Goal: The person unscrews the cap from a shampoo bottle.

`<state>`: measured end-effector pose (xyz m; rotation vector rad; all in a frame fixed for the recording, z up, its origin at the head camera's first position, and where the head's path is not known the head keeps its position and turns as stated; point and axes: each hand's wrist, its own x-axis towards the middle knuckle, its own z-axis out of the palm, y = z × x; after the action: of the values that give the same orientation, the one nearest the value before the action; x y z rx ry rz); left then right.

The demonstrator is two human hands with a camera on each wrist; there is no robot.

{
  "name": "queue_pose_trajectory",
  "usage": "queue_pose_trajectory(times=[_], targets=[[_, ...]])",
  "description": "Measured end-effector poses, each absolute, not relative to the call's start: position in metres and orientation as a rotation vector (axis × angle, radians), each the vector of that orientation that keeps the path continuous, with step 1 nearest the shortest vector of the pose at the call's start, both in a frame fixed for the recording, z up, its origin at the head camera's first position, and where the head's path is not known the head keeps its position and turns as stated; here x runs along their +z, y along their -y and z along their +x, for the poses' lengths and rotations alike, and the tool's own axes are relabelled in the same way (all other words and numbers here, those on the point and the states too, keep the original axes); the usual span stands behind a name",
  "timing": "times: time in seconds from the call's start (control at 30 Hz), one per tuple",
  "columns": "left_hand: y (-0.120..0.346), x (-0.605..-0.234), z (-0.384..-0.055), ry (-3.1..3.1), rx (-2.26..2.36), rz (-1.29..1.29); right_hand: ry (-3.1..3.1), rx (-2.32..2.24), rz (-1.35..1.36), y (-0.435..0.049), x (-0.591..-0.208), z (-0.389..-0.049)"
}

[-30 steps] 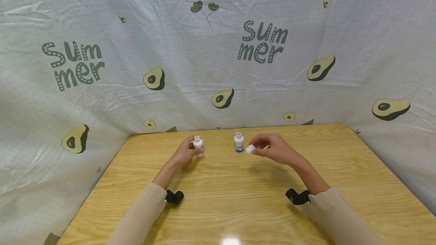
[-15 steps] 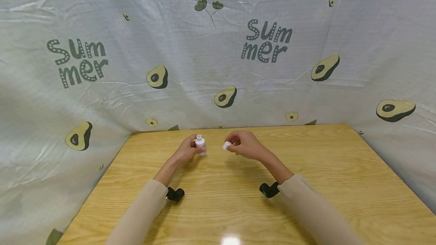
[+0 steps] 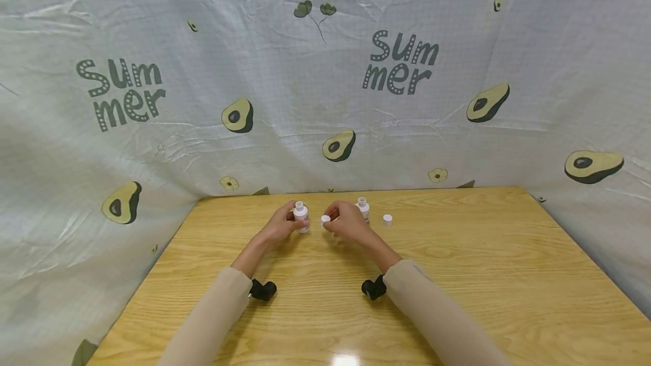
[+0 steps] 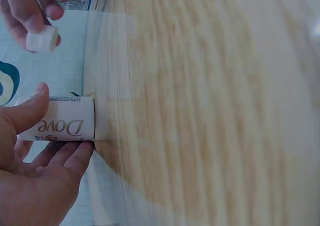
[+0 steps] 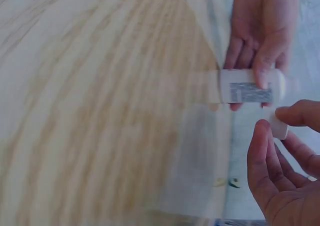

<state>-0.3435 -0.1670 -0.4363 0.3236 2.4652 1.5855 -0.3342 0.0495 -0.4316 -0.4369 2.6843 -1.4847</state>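
My left hand (image 3: 278, 226) grips a small white Dove bottle (image 3: 301, 214) that stands upright on the table, its neck uncapped. In the left wrist view the thumb lies on one side of that bottle (image 4: 65, 120) and the fingers on the other. Just to its right, my right hand (image 3: 351, 223) pinches a white cap (image 3: 325, 219) between thumb and fingertips. A gap separates this cap (image 5: 279, 127) from the bottle neck in the right wrist view. Partly hidden behind the right hand stands a second white bottle (image 3: 363, 207), also uncapped.
Another white cap (image 3: 387, 219) sits on the wooden table (image 3: 483, 264), right of the second bottle. A pale cloth (image 3: 285, 100) printed with avocados hangs along the table's back edge and both sides.
My right hand has moved left with the cap, past the second bottle and closer to the held one. The second cap now shows on the table. The left hand keeps its grip in place.
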Motion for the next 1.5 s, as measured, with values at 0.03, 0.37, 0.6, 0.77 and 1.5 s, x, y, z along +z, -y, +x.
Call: queue_pose_trajectory(times=[0.03,0.37,0.6,0.77,1.5], targets=[[0.167,-0.436,-0.343,-2.472,1.580,0.326,-2.671,-1.490,-0.411,-0.048,-0.434,-0.335],[0.169,-0.438,-0.343,-2.466,1.582,0.327,-2.715,-1.477,-0.267,-0.037,-0.449,-0.339],[0.167,-0.437,-0.342,-2.445,1.606,0.330,-2.794,-1.452,-0.128,-0.035,-0.453,-0.338],[0.167,-0.437,-0.342,-2.443,1.615,0.326,-2.829,-1.420,-0.097,-0.035,-0.452,-0.336],[0.169,-0.435,-0.337,-2.467,1.600,0.239,-2.827,-1.204,-0.145,-0.039,-0.444,-0.330]])
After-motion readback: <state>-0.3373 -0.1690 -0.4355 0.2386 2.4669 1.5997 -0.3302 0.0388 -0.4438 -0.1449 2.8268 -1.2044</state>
